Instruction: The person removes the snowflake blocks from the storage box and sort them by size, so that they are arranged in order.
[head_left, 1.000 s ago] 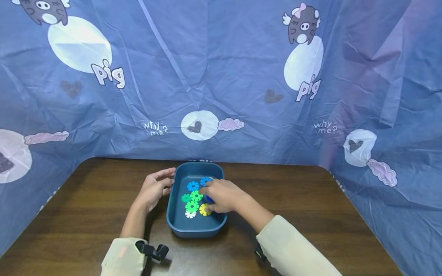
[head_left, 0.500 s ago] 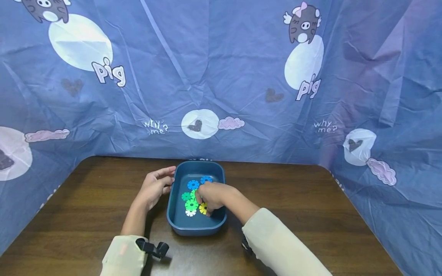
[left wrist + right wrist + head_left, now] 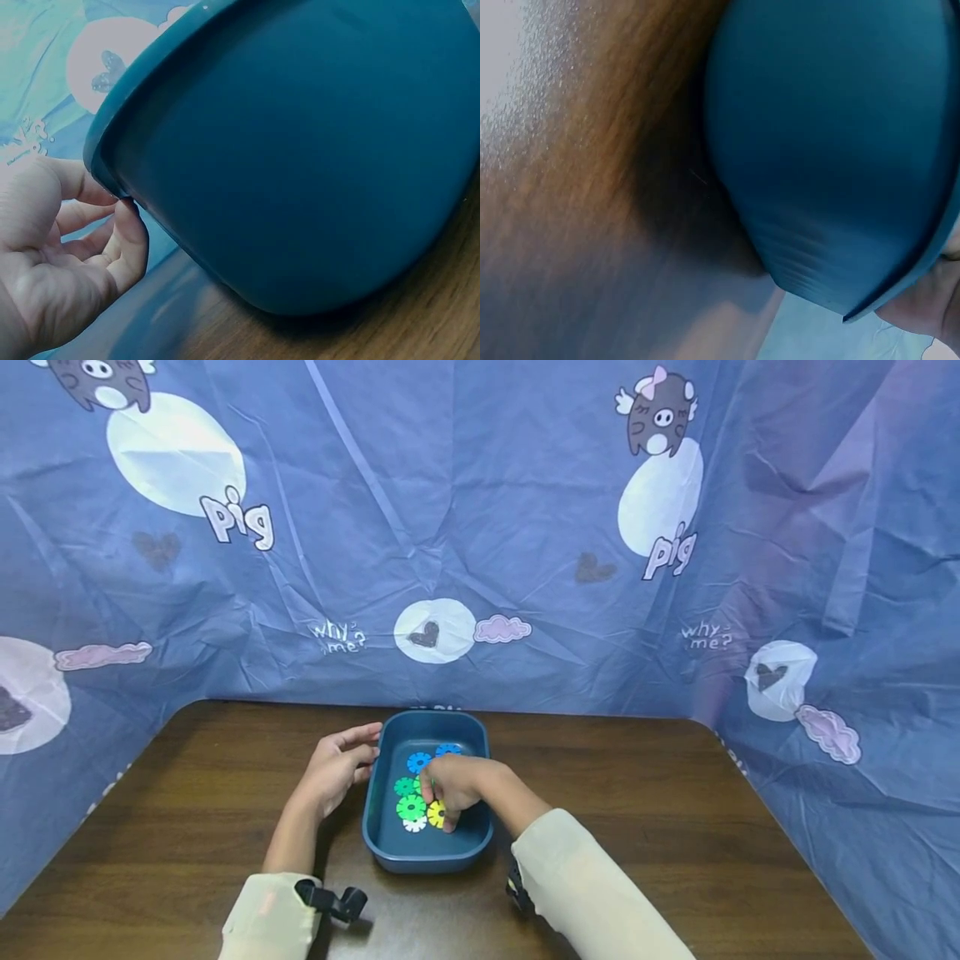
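A dark blue-green plastic tray with raised sides stands on the table, several notched snowflake building discs lying inside. In the left wrist view my left hand pinches the tray's rim between thumb and forefinger. My right hand is down inside the tray, its fingers bent toward the floor among the discs. Close by its thumb lies a yellow disc. Beside that are a bright green disc and a white disc. Blue discs lie toward the back. I cannot tell whether the right fingers hold a disc.
The brown wooden table extends around the tray on all sides. A blue printed cloth hangs behind the table's far edge. Black wrist mounts sit at both pale sleeves.
My right hand has moved left and lower within the tray. The yellow and bright green discs have slid slightly left, and a dark blue piece under the hand is now hidden. The left hand stays put.
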### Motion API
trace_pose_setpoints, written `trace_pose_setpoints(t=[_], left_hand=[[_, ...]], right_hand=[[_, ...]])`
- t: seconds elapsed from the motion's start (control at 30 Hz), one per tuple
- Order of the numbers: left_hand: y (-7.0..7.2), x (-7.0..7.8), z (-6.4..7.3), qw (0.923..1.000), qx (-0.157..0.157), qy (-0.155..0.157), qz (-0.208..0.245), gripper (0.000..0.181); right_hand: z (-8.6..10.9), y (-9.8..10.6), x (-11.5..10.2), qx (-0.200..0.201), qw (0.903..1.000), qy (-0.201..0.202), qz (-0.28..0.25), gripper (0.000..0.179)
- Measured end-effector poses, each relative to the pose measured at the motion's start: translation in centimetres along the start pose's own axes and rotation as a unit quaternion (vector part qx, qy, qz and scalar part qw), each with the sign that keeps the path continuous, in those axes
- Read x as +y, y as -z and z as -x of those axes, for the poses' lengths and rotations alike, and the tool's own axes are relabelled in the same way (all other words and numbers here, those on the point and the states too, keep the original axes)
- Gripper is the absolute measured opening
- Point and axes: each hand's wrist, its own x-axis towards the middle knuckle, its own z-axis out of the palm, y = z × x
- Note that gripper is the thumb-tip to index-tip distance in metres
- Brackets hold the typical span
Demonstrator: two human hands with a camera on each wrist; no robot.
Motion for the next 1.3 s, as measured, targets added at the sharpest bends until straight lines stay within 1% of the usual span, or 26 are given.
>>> trace_pose_setpoints(t=[0.17, 0.3, 0.43, 0.57, 0.67, 0.8, 1.03, 1.2, 1.3], left_hand=[[-0.1, 0.1, 0.1, 1.0000, 0.001, 0.003, -0.002, 0.054], [-0.1, 0.1, 0.0, 1.0000, -0.002, 0.004, -0.006, 0.055], [0.0, 0.1, -0.1, 0.9998, -0.001, 0.007, -0.016, 0.055], [0.2, 0.0, -0.1, 0.9997, 0.001, 0.011, -0.021, 0.055], [0.2, 0.0, -0.1, 0.9998, -0.001, 0.010, -0.019, 0.055], [0.1, 0.1, 0.0, 0.9999, -0.005, 0.005, -0.014, 0.055], [0.0, 0.2, 0.0, 0.9998, 0.000, 0.009, -0.017, 0.054], [0.0, 0.2, 0.0, 0.9997, 0.000, 0.013, -0.020, 0.054], [0.1, 0.2, 0.0, 0.9997, 0.000, 0.014, -0.019, 0.053]], right_hand=[[-0.1, -0.2, 0.1, 0.008, 0.9999, 0.011, 0.001, 0.031], [-0.1, -0.2, 0.2, 0.011, 0.9998, 0.015, -0.008, 0.029], [-0.2, -0.2, 0.3, 0.010, 0.9992, 0.029, -0.025, 0.029], [-0.4, -0.2, 0.5, 0.009, 0.9969, 0.054, -0.056, 0.028], [-0.6, -0.3, 0.8, 0.015, 0.9937, 0.078, -0.079, 0.028], [-0.8, -0.5, 1.0, 0.030, 0.9881, 0.095, -0.117, 0.029], [-0.9, -0.4, 1.0, 0.053, 0.9737, 0.093, -0.201, 0.024], [-0.9, -0.3, 1.1, 0.057, 0.9654, 0.100, -0.234, 0.023], [-0.8, -0.2, 1.2, 0.063, 0.9622, 0.105, -0.243, 0.022]])
